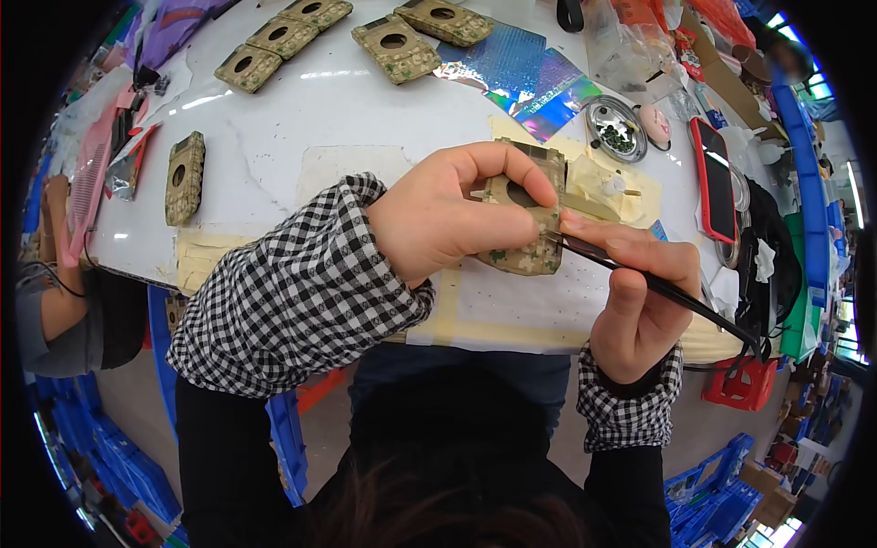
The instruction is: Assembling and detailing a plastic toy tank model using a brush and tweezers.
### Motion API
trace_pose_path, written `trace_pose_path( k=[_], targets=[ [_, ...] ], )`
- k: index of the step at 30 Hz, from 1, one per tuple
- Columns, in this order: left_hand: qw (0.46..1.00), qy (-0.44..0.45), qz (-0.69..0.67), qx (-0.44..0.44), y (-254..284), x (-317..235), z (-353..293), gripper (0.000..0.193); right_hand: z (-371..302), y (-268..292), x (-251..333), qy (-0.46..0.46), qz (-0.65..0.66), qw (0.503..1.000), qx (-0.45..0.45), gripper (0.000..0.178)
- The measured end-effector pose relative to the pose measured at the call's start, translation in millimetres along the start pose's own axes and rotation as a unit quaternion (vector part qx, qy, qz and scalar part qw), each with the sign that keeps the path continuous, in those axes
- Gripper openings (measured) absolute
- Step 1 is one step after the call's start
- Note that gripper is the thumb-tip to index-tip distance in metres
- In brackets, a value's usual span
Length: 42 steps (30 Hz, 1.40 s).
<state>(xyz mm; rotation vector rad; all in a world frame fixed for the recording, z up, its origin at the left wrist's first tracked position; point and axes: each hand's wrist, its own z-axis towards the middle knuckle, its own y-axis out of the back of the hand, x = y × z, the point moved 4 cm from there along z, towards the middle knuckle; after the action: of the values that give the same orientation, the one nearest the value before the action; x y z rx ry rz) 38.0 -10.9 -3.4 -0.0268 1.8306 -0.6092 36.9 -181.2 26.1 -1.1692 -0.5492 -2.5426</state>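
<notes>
My left hand (448,210) grips a camouflage model tank hull (525,259) with a round hole in its top, thumb and forefinger curved over it. In my right hand (649,292) is a pair of black tweezers (671,290), slanting up to the left. The tips reach the hull's right side, close to my left thumb; whatever they may pinch is too small to make out. Just beyond the hull stands a small white nozzle-like piece (614,185) on a block wrapped in cream tape (594,196). A round clear dish (592,117) holds tiny dark green parts (618,139).
More camouflage hulls (395,47) lie at the back, and a single hull (185,178) at the left. Shiny holographic bags (521,68) lie behind my hands. A red-edged phone (715,178) is at the right. Another person's arm (59,274) shows at the far left, beside a pink comb (91,169).
</notes>
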Motion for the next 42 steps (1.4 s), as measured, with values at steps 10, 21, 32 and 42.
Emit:
trace_pose_path(
  k=[10, 21, 32, 42],
  targets=[
    [1.000, -0.005, 0.003, 0.002, -0.7, -1.4, -0.6, 0.025, 0.1, -0.7, 0.3, 0.000, -0.004, 1.000, 0.001, 0.018],
    [1.000, -0.008, -0.002, 0.006, -2.1, -2.7, -1.0, 0.024, 1.0, 0.5, 0.5, -0.011, -0.004, 1.000, -0.003, 0.017],
    [1.000, -0.001, 0.000, 0.003, -1.2, -1.4, 0.2, 0.025, 0.7, 0.2, -0.6, -0.018, 0.018, 1.000, -0.015, 0.017],
    [1.000, 0.019, -0.014, 0.004, -1.5, -2.9, -0.6, 0.026, 1.2, -0.7, -1.8, -0.018, 0.041, 0.999, -0.021, 0.018]
  ],
)
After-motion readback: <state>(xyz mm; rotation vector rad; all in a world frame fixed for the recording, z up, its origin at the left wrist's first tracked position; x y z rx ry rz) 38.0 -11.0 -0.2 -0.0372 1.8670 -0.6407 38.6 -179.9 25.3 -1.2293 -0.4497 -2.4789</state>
